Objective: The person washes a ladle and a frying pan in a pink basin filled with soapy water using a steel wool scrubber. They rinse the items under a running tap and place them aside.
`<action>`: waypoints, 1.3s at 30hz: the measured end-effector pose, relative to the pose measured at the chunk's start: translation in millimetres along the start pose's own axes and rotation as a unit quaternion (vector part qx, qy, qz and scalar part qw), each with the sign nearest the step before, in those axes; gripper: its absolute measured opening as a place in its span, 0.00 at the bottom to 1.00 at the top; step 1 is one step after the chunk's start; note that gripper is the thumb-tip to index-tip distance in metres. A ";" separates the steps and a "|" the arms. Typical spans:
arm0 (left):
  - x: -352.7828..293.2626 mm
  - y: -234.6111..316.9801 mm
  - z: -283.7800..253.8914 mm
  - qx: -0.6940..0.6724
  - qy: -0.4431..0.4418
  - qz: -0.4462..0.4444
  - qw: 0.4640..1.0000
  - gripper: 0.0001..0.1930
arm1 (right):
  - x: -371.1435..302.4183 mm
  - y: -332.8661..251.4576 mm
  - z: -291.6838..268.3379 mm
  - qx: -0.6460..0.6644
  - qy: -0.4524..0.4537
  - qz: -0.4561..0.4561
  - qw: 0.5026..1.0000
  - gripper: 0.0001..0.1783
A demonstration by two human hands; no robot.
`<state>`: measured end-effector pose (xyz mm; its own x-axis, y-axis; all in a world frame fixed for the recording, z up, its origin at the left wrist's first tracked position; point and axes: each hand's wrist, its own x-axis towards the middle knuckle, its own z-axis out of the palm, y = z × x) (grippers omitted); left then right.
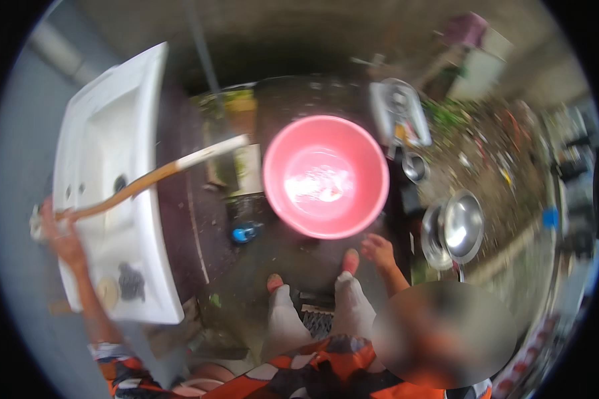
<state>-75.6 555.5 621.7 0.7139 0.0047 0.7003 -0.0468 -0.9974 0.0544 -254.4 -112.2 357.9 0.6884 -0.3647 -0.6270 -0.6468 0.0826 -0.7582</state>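
My left hand (65,241) reaches to the far side of a white sink (160,233) and closes about the whitish tap (37,226), its fingers somewhat blurred. From the tap an orange-brown hose (126,189) runs across the sink; its white end section (213,151) sticks out beyond the rim towards a pink basin (279,199). This round basin stands on the dark wet ground before me, its inside shiny. My right hand (378,253) hangs just off the basin's near right rim, holding nothing, fingers apart and slightly bent.
A dark scrubber-like pad (132,282) lies in the sink's near end. Blue item (243,233) left of the basin. To the right are a white tray with utensils (417,123), a small metal bowl (414,167) and large metal bowls (462,227). My feet (351,261) stand close by.
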 end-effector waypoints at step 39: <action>112.5 -100.8 26.9 0.269 -0.253 -0.204 0.906 0.27 | -365.0 -196.7 397.3 0.178 -0.511 -0.276 0.794 0.35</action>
<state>28.3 654.7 675.9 0.8304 0.4841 0.2758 0.5443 -0.8107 -0.2158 -248.0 373.1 664.8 0.8597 0.4918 0.1382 -0.1456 0.4952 -0.8565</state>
